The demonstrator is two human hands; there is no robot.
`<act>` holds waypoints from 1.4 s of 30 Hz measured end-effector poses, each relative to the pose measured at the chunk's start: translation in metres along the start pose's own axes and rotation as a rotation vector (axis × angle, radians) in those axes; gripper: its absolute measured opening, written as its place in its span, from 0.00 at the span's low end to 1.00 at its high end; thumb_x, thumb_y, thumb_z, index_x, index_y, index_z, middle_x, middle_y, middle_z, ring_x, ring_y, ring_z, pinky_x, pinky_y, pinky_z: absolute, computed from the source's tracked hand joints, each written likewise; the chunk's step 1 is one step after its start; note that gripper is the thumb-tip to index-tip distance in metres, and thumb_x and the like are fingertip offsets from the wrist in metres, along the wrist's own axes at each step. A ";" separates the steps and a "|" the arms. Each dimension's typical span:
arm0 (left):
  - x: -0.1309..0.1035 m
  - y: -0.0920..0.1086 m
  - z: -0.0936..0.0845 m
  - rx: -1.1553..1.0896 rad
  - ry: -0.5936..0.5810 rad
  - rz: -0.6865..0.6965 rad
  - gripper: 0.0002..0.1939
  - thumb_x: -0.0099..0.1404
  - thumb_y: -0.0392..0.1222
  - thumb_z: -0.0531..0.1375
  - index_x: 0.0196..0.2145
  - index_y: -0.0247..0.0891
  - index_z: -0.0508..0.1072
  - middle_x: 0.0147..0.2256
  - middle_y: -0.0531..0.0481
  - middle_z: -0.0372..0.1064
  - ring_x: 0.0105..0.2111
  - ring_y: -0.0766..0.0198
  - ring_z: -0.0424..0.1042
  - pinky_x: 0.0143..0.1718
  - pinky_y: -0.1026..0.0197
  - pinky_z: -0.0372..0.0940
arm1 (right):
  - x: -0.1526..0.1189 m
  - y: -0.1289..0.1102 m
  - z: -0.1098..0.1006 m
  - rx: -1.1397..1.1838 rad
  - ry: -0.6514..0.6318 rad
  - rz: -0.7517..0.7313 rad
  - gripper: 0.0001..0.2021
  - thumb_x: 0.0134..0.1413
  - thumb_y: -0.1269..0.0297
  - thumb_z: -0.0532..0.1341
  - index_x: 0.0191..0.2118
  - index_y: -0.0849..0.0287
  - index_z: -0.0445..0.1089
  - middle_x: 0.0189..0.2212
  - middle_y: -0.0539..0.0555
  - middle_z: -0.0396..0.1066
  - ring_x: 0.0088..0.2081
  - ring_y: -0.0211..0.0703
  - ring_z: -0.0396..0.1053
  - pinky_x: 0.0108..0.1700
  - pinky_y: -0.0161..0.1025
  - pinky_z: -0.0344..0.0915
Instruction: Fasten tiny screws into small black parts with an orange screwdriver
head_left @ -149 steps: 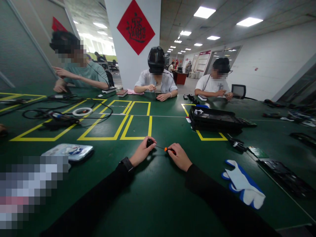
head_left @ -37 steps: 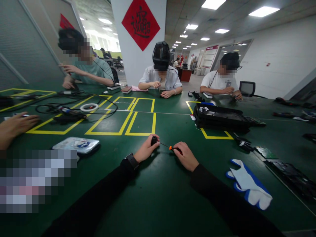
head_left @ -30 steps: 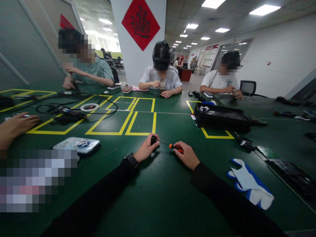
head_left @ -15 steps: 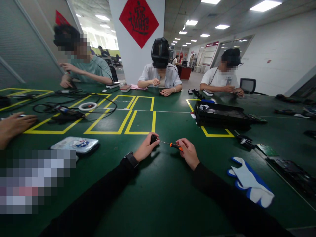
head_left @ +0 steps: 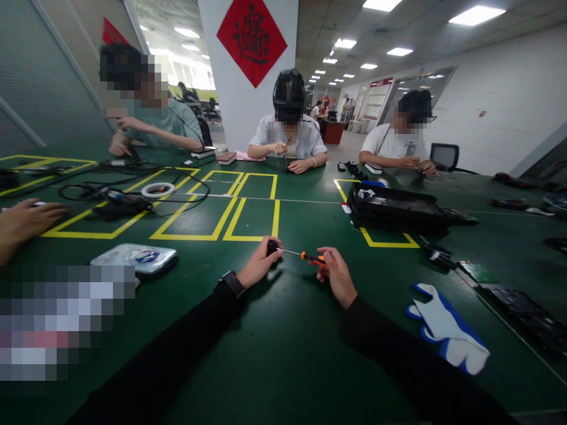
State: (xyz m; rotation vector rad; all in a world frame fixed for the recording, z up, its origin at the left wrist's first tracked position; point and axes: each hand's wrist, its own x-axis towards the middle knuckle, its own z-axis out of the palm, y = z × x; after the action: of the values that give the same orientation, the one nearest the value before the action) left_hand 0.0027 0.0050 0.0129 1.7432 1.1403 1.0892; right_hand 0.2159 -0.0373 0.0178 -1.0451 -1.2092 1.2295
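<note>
Just ahead of me over the green table [head_left: 283, 330], my left hand [head_left: 258, 264] is closed around a small black round part [head_left: 271, 247], whose exact kind I cannot make out. My right hand [head_left: 337, 276] grips the orange and black handle of a screwdriver [head_left: 312, 258]. Its thin metal shaft points left, and the tip meets the black part or ends right beside it. Fingers of the right hand wrap the handle's rear end. A black watch band sits on my left wrist.
A blue and white glove [head_left: 454, 330] lies at right, near a black electronic assembly [head_left: 527, 313]. Farther back stands a black casing [head_left: 394, 203]. At left are a clear case [head_left: 135, 260], cables [head_left: 115, 198] and another person's hand [head_left: 31, 223]. Three people sit opposite.
Both hands have shifted very slightly left with the black part and screwdriver. The right hand's fingers have changed position on the handle, some of them now looser beneath it.
</note>
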 end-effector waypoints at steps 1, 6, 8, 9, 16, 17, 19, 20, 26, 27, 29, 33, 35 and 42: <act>0.000 -0.001 0.000 -0.006 -0.001 0.002 0.12 0.60 0.45 0.51 0.42 0.40 0.60 0.38 0.50 0.64 0.38 0.65 0.64 0.43 0.58 0.59 | -0.001 -0.001 -0.001 -0.053 -0.010 -0.016 0.16 0.54 0.52 0.50 0.42 0.57 0.60 0.23 0.48 0.64 0.18 0.31 0.57 0.18 0.29 0.53; -0.001 0.000 0.000 -0.016 -0.009 0.015 0.13 0.59 0.45 0.52 0.42 0.41 0.61 0.38 0.50 0.64 0.38 0.65 0.63 0.43 0.58 0.59 | -0.002 -0.005 -0.002 -0.113 0.006 -0.025 0.13 0.53 0.56 0.52 0.43 0.56 0.58 0.19 0.43 0.56 0.16 0.29 0.50 0.16 0.27 0.46; -0.001 0.001 0.000 -0.016 -0.012 0.013 0.12 0.59 0.45 0.53 0.41 0.41 0.61 0.38 0.50 0.64 0.38 0.65 0.63 0.43 0.58 0.59 | -0.001 -0.005 -0.002 -0.100 0.007 -0.027 0.12 0.51 0.59 0.53 0.41 0.56 0.58 0.18 0.43 0.54 0.16 0.29 0.49 0.16 0.28 0.46; -0.001 0.002 0.000 -0.015 -0.012 0.013 0.12 0.59 0.44 0.53 0.41 0.40 0.61 0.38 0.50 0.64 0.38 0.65 0.63 0.44 0.58 0.59 | 0.000 -0.005 -0.002 -0.100 0.002 -0.031 0.10 0.51 0.61 0.54 0.40 0.57 0.58 0.18 0.42 0.53 0.16 0.30 0.49 0.17 0.28 0.47; -0.001 0.003 0.000 -0.018 -0.019 0.035 0.12 0.60 0.45 0.52 0.41 0.40 0.61 0.38 0.50 0.64 0.39 0.64 0.64 0.45 0.58 0.58 | -0.001 -0.007 -0.002 -0.185 0.026 -0.135 0.08 0.51 0.64 0.53 0.38 0.57 0.60 0.20 0.45 0.56 0.20 0.33 0.55 0.23 0.32 0.55; -0.001 0.003 -0.001 -0.021 -0.020 0.041 0.12 0.60 0.45 0.52 0.41 0.40 0.61 0.38 0.50 0.64 0.39 0.65 0.64 0.45 0.58 0.58 | -0.001 -0.008 -0.002 -0.207 0.034 -0.157 0.08 0.50 0.65 0.54 0.38 0.57 0.60 0.21 0.46 0.58 0.21 0.33 0.56 0.24 0.32 0.56; -0.002 0.004 -0.001 -0.022 -0.029 0.043 0.12 0.60 0.44 0.52 0.41 0.40 0.61 0.38 0.50 0.64 0.38 0.65 0.64 0.45 0.59 0.58 | -0.001 -0.011 -0.002 -0.278 0.050 -0.222 0.07 0.46 0.69 0.55 0.35 0.58 0.62 0.27 0.49 0.61 0.25 0.35 0.59 0.28 0.34 0.59; -0.002 0.004 0.000 -0.020 -0.037 0.039 0.12 0.60 0.44 0.52 0.41 0.40 0.61 0.38 0.50 0.64 0.38 0.65 0.64 0.44 0.59 0.58 | -0.001 -0.012 -0.002 -0.321 0.059 -0.261 0.07 0.44 0.71 0.55 0.33 0.58 0.63 0.30 0.50 0.62 0.29 0.36 0.61 0.31 0.35 0.61; -0.002 0.004 -0.001 -0.030 -0.032 0.046 0.12 0.60 0.45 0.53 0.41 0.40 0.61 0.38 0.51 0.63 0.38 0.66 0.63 0.44 0.60 0.58 | -0.003 -0.014 0.001 -0.412 0.039 -0.406 0.05 0.45 0.73 0.55 0.31 0.58 0.64 0.37 0.53 0.63 0.41 0.42 0.63 0.46 0.42 0.61; -0.001 0.003 -0.001 -0.035 -0.029 0.048 0.12 0.60 0.45 0.52 0.41 0.40 0.61 0.38 0.51 0.63 0.38 0.66 0.63 0.44 0.60 0.58 | -0.004 -0.013 0.002 -0.389 0.027 -0.401 0.06 0.45 0.72 0.56 0.33 0.57 0.63 0.38 0.53 0.63 0.42 0.42 0.63 0.46 0.42 0.62; -0.001 0.002 -0.001 -0.044 -0.022 0.046 0.12 0.60 0.45 0.53 0.41 0.40 0.61 0.38 0.51 0.63 0.38 0.66 0.63 0.43 0.60 0.58 | -0.005 -0.012 0.004 -0.317 0.008 -0.335 0.11 0.45 0.69 0.58 0.38 0.56 0.61 0.42 0.54 0.64 0.40 0.40 0.65 0.40 0.39 0.65; -0.002 0.002 -0.001 -0.048 -0.024 0.035 0.12 0.60 0.44 0.53 0.42 0.40 0.60 0.37 0.51 0.63 0.37 0.67 0.63 0.42 0.61 0.58 | -0.005 -0.008 0.004 -0.187 -0.016 -0.104 0.18 0.50 0.58 0.57 0.46 0.56 0.55 0.32 0.52 0.68 0.20 0.32 0.64 0.20 0.31 0.62; -0.002 0.002 -0.001 -0.043 -0.033 0.037 0.12 0.60 0.44 0.53 0.42 0.40 0.60 0.37 0.51 0.63 0.37 0.67 0.63 0.41 0.61 0.59 | -0.003 -0.005 0.003 -0.166 -0.017 -0.049 0.16 0.53 0.54 0.52 0.44 0.58 0.57 0.22 0.48 0.67 0.14 0.31 0.59 0.15 0.28 0.55; -0.002 0.003 -0.001 -0.037 -0.037 0.046 0.12 0.59 0.44 0.54 0.41 0.40 0.61 0.37 0.51 0.63 0.37 0.67 0.63 0.41 0.61 0.58 | -0.001 -0.003 0.000 -0.222 -0.017 -0.100 0.13 0.54 0.56 0.51 0.38 0.60 0.63 0.21 0.48 0.64 0.14 0.28 0.56 0.14 0.27 0.52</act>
State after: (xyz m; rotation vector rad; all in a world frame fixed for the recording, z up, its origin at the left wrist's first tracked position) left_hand 0.0015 0.0023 0.0152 1.7614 1.0561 1.0937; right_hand 0.2157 -0.0382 0.0208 -1.1222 -1.4177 1.0457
